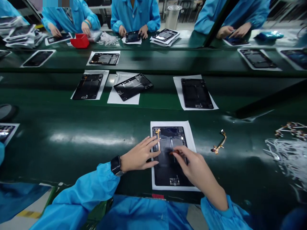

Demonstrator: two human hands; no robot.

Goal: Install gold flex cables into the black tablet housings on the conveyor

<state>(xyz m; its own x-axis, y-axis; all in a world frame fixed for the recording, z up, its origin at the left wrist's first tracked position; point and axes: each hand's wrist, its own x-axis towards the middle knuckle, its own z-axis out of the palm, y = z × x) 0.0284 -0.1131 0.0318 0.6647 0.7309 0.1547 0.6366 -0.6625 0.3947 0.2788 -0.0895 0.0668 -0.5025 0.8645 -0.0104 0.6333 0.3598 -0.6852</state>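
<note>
A black tablet housing lies on a white sheet directly before me, its inner side up. My left hand is open, fingers spread over the housing's left edge beside a gold flex cable running along that side. Thumb and fingers of my right hand pinch a small orange-brown piece just over the middle of the housing; its exact kind is too small to tell. Another flex cable, black and gold, rests on the green bench to the right of the sheet.
Several tablet housings on white sheets lie along the green belt ahead. At the right are a pile of white strips and a cluster of flex cables. A dark post slants up there. Co-workers in blue handle tablets opposite.
</note>
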